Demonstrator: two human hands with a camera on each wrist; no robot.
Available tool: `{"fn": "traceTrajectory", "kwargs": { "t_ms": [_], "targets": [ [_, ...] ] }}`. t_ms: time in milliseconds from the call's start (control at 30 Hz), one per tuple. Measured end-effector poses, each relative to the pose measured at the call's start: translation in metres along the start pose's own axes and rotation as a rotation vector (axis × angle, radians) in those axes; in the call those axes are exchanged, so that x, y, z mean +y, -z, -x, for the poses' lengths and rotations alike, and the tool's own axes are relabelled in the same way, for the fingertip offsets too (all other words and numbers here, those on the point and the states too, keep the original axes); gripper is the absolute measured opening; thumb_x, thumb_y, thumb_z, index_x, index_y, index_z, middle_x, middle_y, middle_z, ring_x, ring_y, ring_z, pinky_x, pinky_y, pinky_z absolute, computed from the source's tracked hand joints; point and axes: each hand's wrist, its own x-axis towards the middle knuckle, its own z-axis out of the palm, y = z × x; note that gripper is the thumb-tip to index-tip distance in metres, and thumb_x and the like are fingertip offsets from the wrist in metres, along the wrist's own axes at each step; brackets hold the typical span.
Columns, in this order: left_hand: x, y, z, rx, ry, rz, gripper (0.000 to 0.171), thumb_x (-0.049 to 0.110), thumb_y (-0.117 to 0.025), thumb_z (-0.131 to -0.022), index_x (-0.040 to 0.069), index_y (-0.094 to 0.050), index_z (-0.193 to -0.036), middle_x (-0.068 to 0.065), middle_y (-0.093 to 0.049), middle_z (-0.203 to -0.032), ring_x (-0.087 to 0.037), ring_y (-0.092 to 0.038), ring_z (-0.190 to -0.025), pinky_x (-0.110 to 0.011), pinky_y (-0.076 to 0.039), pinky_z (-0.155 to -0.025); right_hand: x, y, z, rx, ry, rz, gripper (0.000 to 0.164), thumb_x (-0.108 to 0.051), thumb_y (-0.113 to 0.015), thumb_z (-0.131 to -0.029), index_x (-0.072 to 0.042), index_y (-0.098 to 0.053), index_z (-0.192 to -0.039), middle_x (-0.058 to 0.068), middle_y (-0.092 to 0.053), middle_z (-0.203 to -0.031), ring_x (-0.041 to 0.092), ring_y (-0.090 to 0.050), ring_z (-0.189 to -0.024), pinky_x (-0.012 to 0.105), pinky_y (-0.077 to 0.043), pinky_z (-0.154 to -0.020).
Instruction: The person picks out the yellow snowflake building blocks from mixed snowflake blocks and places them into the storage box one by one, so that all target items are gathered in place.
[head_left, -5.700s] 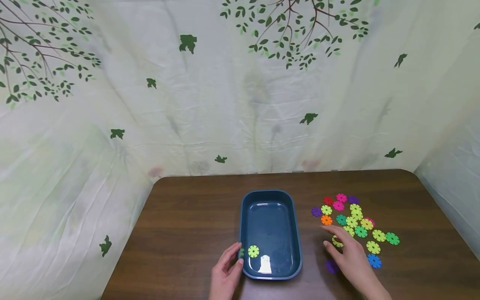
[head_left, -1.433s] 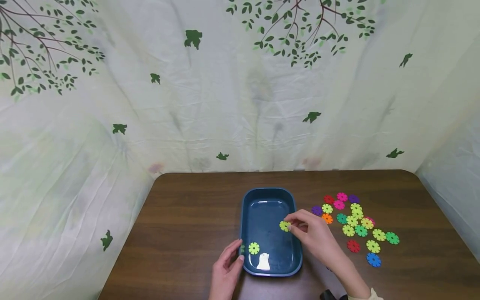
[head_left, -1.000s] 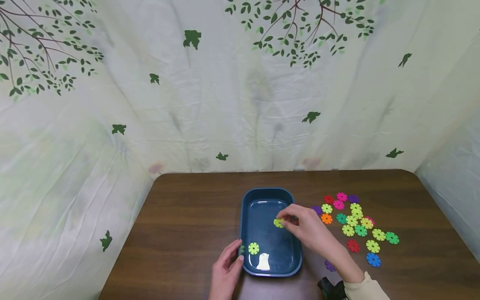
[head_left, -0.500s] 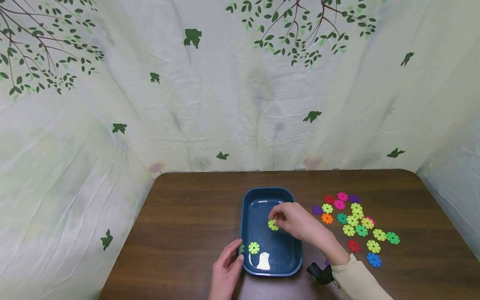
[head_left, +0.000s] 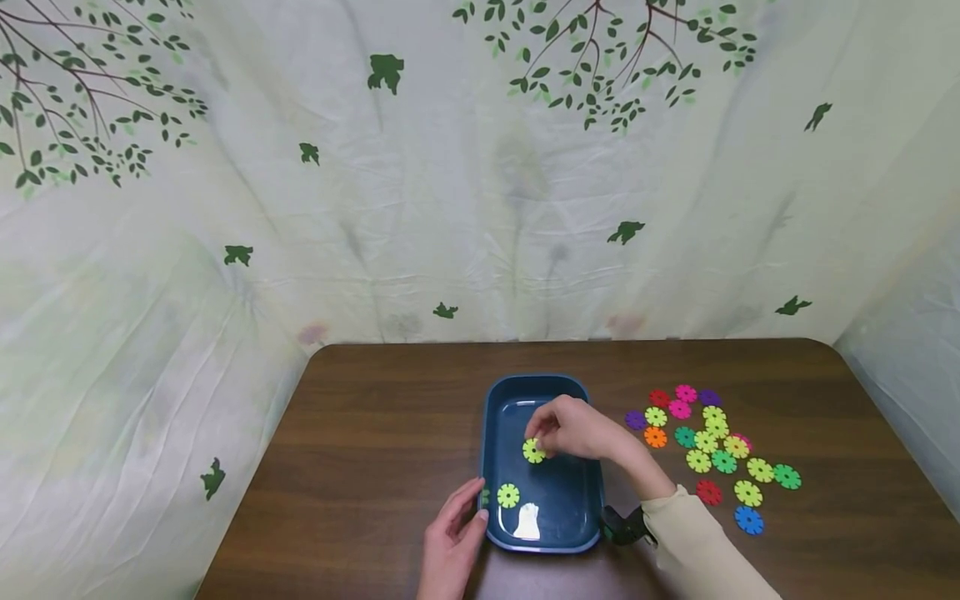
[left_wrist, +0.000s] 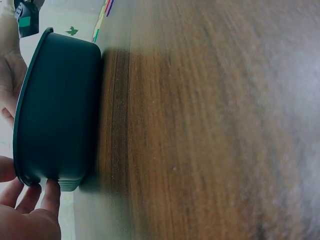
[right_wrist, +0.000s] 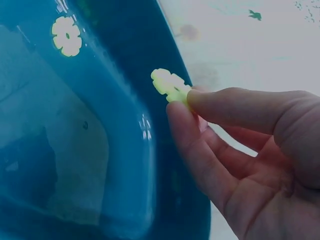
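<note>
The right hand (head_left: 581,429) bends down over the blue tray (head_left: 537,390), its grip closed to a small pinch, thumb and finger holding the edge of a yellow flower piece (head_left: 533,452). The left hand (head_left: 452,537) rests its loose fingertips on the tray's left side, and a second yellow piece (head_left: 507,496) lies in the tray near them. The right arm (head_left: 643,472), in a pale sleeve (head_left: 705,542) with a black gadget (head_left: 624,527) at the wrist, hides part of the tray's right wall, and lots of bright pieces (head_left: 706,442) lie farther right on the worktop (head_left: 375,458).
</note>
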Motion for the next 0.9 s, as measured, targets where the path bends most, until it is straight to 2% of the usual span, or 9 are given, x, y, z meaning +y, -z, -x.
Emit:
{"fn": "traceTrajectory", "kwargs": {
  "t_ms": [300,433,667,900],
  "targets": [
    [0.000,0.000,0.000,-0.004,-0.002,0.009,0.039,-0.003,-0.065,-0.091,0.000,-0.061,-0.130,-0.020,-0.053,-0.137,-0.033,-0.052,-0.125,-0.023,-0.047,-0.095,0.003,-0.009,-0.017,-0.025,-0.048,-0.033,0.010,0.007,-0.066,-0.086,-0.001,-0.072,-0.091,0.004,-0.064,-0.074,0.018,-0.064,-0.064,0.029,-0.059,-0.064],
    [0.001,0.000,0.000,-0.004,0.007,0.018,0.039,-0.003,-0.065,-0.092,0.000,-0.061,-0.130,-0.020,-0.053,-0.137,-0.033,-0.052,-0.126,-0.023,-0.047,-0.096,0.004,-0.012,-0.025,-0.035,-0.062,-0.046,0.011,0.007,-0.066,-0.087,-0.001,-0.072,-0.089,0.005,-0.064,-0.073,0.018,-0.064,-0.064,0.029,-0.058,-0.063],
    [0.000,0.000,0.000,0.003,-0.017,0.020,0.039,-0.006,-0.064,-0.090,-0.004,-0.060,-0.129,-0.022,-0.054,-0.136,-0.036,-0.051,-0.124,-0.022,-0.048,-0.094,0.009,-0.020,-0.037,-0.110,-0.050,-0.151,0.010,0.007,-0.066,-0.087,0.002,-0.072,-0.093,0.009,-0.067,-0.078,0.020,-0.066,-0.069,0.031,-0.060,-0.067],
    [-0.001,0.000,0.000,-0.002,-0.008,0.018,0.039,-0.004,-0.064,-0.091,-0.002,-0.060,-0.130,-0.021,-0.053,-0.136,-0.034,-0.052,-0.124,-0.022,-0.048,-0.094,0.016,-0.028,-0.045,-0.117,-0.088,-0.149,0.009,0.004,-0.068,-0.088,0.001,-0.073,-0.094,0.008,-0.067,-0.078,0.021,-0.066,-0.069,0.031,-0.060,-0.067]
  ]
}}
